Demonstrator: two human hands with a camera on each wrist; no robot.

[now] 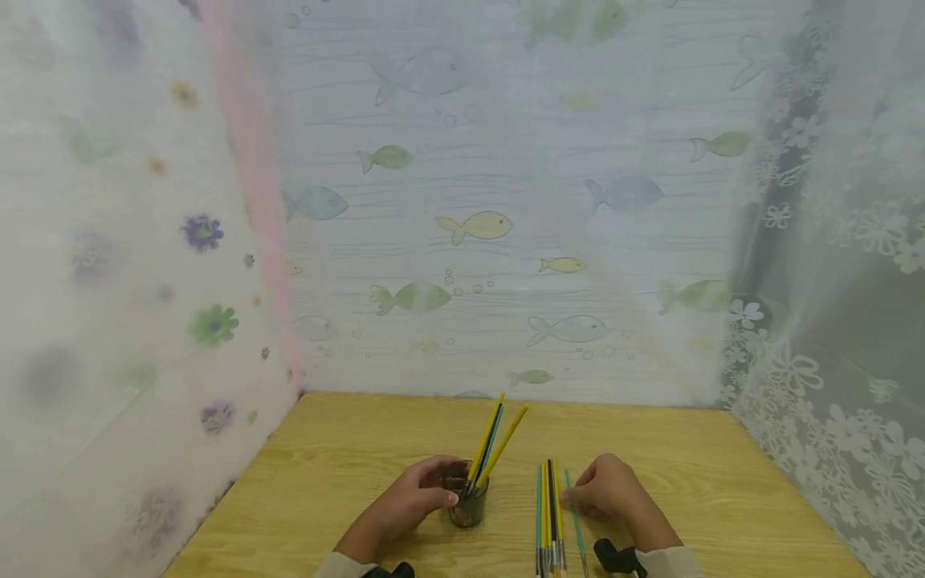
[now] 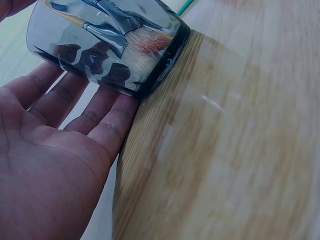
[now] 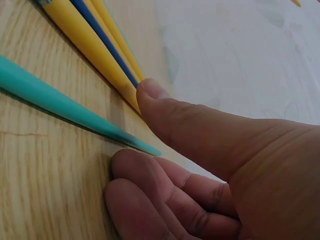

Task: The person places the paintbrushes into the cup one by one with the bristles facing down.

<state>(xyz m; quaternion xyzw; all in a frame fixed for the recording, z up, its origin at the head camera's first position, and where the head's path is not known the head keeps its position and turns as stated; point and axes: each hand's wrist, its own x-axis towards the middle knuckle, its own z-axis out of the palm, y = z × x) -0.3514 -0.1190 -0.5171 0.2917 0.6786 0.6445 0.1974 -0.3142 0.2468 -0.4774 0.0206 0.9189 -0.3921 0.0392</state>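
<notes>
My left hand (image 1: pixel 412 502) holds a dark see-through glass cup (image 1: pixel 468 514), fingers round its far side and thumb at the near side. Several paintbrushes (image 1: pixel 495 449) with yellow, teal and dark handles lean in it, bristles (image 2: pixel 145 55) down. A teal paintbrush (image 3: pixel 55 102) lies on the table, its thin handle end between the thumb and bent fingers of my right hand (image 1: pixel 605 488) without a visible pinch. The right thumb is at the handle ends of a row of yellow, blue and teal paintbrushes (image 1: pixel 549 506) lying side by side, left of the teal one.
The wood-grain table (image 1: pixel 347 433) carries all of this. Fish-printed curtain (image 1: pixel 477 225) hangs at the back, flowered curtain (image 1: pixel 209 321) at the left and lace curtain (image 1: pixel 817 385) at the right. The table edge shows beside the cup in the left wrist view.
</notes>
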